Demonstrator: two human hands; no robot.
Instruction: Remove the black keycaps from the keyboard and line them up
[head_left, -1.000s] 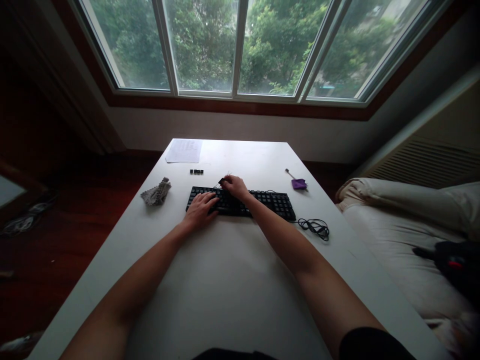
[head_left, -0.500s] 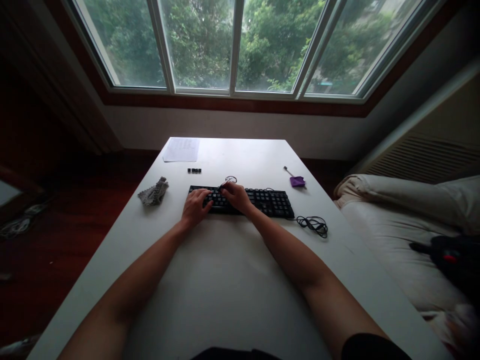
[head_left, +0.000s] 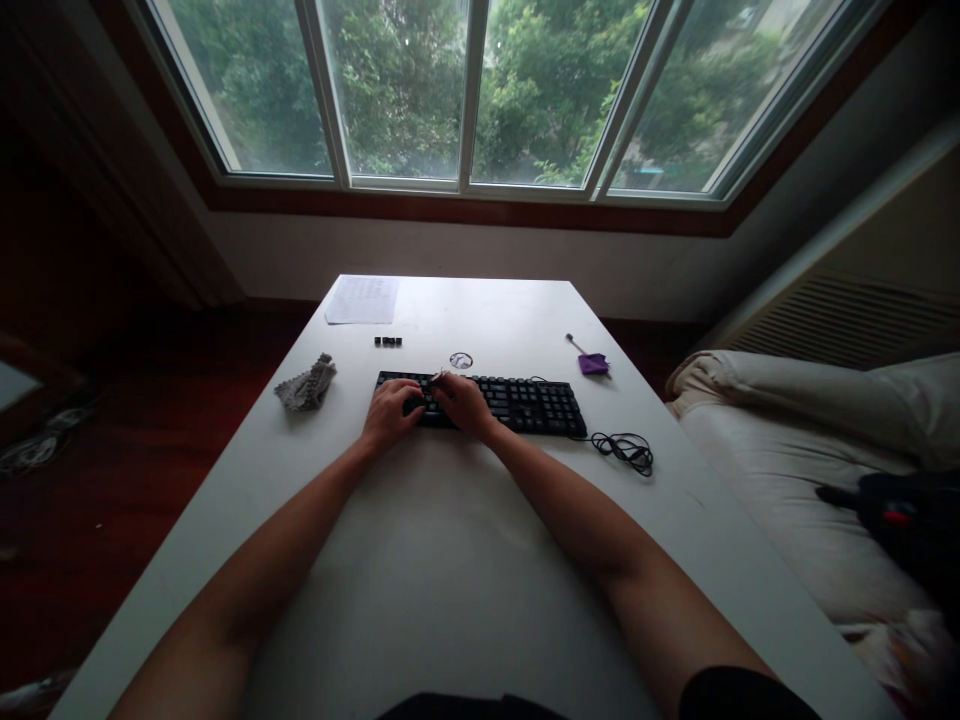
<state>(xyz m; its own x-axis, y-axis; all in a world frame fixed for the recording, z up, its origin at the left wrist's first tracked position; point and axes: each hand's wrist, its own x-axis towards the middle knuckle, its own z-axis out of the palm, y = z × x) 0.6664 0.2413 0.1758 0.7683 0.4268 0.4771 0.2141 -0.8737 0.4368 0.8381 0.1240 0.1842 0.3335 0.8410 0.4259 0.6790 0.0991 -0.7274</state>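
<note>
Both hands rest on the left end of the keyboard (head_left: 525,402), which lies across the middle of the table (head_left: 450,580). My left hand (head_left: 390,413) lies loose on the keys, gripping nothing, while my right hand (head_left: 465,403) draws its fingertips together at a pale speck, and I cannot tell whether it is held. Just behind the keyboard lie a ring (head_left: 460,360) and keycaps (head_left: 388,341), with a cloth (head_left: 306,385) to the left and a cable (head_left: 624,450) to the right.

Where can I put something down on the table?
The big bare patch of table between the forearms, nearer than the keyboard. Also the far strip between paper and purple item. Crowded: around the keyboard, where left hand and right hand rest.
</note>
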